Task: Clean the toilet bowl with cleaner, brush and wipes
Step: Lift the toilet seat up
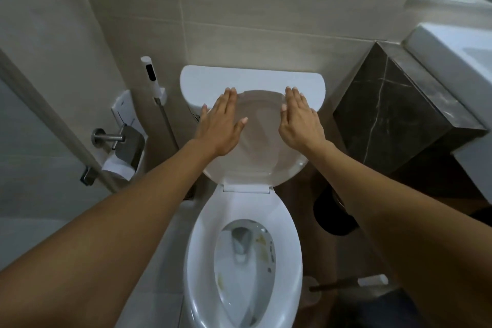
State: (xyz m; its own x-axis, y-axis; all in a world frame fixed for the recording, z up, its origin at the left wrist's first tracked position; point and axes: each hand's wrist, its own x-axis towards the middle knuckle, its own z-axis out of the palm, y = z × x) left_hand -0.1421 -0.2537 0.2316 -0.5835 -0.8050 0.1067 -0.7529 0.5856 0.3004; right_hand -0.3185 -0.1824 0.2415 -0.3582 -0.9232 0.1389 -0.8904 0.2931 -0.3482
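- Hands, left [221, 125] and right [300, 121], lie flat and unclenched on the raised lid [262, 146], propping it against the tank [253, 80].
- We judge this exposes the stained bowl [245, 269] for cleaning.

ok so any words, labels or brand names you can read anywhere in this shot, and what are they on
No text can be read here.
White panel on the wall above the toilet paper holder: faint lines of print, too small and blurred to read.
Cistern, left side by the lid: a dark mark, mostly hidden and illegible.
Bidet sprayer: a dark patch, no letters visible.
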